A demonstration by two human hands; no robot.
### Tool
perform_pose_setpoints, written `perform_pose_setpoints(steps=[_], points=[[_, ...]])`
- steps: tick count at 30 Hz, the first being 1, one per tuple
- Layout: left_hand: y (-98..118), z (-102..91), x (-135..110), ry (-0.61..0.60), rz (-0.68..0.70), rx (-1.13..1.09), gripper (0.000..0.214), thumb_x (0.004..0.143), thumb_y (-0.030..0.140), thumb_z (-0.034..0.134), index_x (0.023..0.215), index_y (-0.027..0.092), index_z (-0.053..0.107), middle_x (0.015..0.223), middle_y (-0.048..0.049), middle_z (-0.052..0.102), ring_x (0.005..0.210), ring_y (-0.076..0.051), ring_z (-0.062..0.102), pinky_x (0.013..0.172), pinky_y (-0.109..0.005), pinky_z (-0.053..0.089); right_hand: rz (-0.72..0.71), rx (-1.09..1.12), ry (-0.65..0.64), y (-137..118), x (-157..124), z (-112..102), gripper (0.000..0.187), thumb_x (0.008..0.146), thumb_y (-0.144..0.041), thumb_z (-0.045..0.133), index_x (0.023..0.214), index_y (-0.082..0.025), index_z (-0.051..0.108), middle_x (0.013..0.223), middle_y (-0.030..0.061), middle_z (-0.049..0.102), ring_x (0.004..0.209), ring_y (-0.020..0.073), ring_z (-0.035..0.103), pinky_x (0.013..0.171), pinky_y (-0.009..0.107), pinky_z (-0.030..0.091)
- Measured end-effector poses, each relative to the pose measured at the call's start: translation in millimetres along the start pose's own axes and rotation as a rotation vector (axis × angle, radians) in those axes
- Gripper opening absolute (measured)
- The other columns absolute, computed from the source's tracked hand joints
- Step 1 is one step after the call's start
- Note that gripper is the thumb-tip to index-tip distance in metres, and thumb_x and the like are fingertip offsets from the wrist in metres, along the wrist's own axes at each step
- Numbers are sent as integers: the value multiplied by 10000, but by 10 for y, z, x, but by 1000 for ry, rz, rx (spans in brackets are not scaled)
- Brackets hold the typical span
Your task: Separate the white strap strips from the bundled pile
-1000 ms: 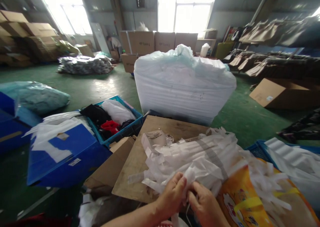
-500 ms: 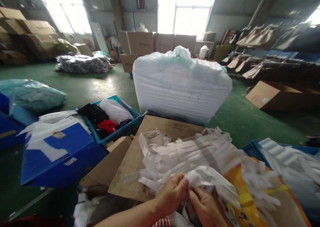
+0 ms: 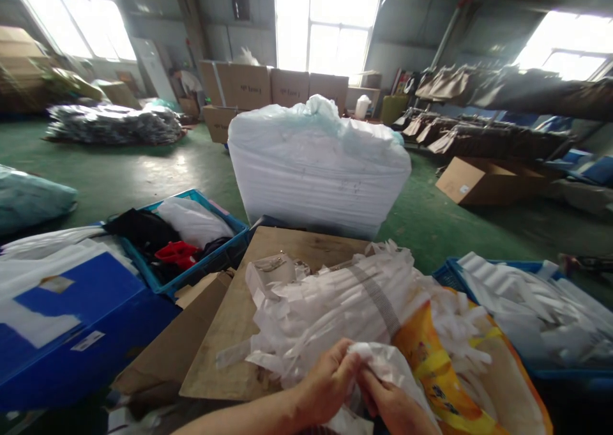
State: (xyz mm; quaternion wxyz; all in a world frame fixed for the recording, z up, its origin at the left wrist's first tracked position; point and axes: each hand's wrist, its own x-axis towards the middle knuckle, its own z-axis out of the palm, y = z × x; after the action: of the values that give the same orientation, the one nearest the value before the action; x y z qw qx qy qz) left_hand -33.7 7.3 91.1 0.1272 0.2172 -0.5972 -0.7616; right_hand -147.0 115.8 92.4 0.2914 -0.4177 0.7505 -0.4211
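My left hand [image 3: 332,382] is closed, thumb and fingers pinching the edge of a thin white sheet-like piece [image 3: 390,363], perhaps plastic or fabric. Close beside it, my right hand [image 3: 393,402] grips the same piece, its fingers partly hidden under the material. Just beyond both hands, a heap of white strips [image 3: 318,317] with a grey mesh band [image 3: 377,297] across it lies on a wooden board [image 3: 225,361]. An orange and yellow printed bag [image 3: 433,365], with more white strips over it, is to the right of my right hand.
A big white wrapped bundle [image 3: 316,173] stands behind the board. To the left are a blue box [image 3: 96,307] and a blue crate [image 3: 196,198] of black, red and white items. Another blue crate [image 3: 443,272] with white pieces is at right. An open carton [image 3: 462,179] lies farther back.
The view has turned right, so the surroundings sit farther left. Both hands still grip the white piece, which now looks more gathered and drawn down around my right hand.
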Motion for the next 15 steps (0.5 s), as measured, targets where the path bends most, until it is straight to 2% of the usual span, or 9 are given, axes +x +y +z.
perform_pose_setpoints(steps=[2,3,6,9,12,15], points=[[-6,14,46,33,-30,-1,385,828,550,464,794,168,494,644,19,482,572,-113,444,546,-228,370,82,-17,-115,29,-7,-35,236,687,-443,582,793,-305,742,586,-15,686,533,198,615,499,254,481],[8,18,71,46,-48,14,387,825,557,453,761,176,470,605,33,450,532,-107,418,514,-227,353,137,-30,-99,21,1,-58,266,713,-479,562,745,-279,734,567,-7,674,528,199,608,502,262,482],[100,28,137,59,-70,118,398,831,570,410,696,196,414,547,59,384,462,-91,362,445,-216,299,212,-31,99,-59,38,-129,439,755,-599,496,591,-224,653,530,19,628,534,203,585,558,293,499],[212,58,196,-25,-25,189,419,848,568,398,699,181,460,575,45,423,485,-89,384,447,-206,303,131,29,172,-149,69,-149,480,779,-621,455,525,-236,589,561,30,624,657,221,613,777,331,508],[308,110,271,-153,30,132,440,864,577,369,814,168,526,588,39,448,480,-88,388,446,-202,312,93,101,234,-217,111,-135,434,813,-578,435,722,-223,667,780,56,693,934,242,615,946,352,439],[390,137,355,-273,10,92,454,829,619,398,846,176,494,585,39,472,431,-84,389,406,-200,289,69,98,470,-293,181,-220,473,835,-562,406,934,-174,660,992,112,687,1015,260,599,904,363,467]])
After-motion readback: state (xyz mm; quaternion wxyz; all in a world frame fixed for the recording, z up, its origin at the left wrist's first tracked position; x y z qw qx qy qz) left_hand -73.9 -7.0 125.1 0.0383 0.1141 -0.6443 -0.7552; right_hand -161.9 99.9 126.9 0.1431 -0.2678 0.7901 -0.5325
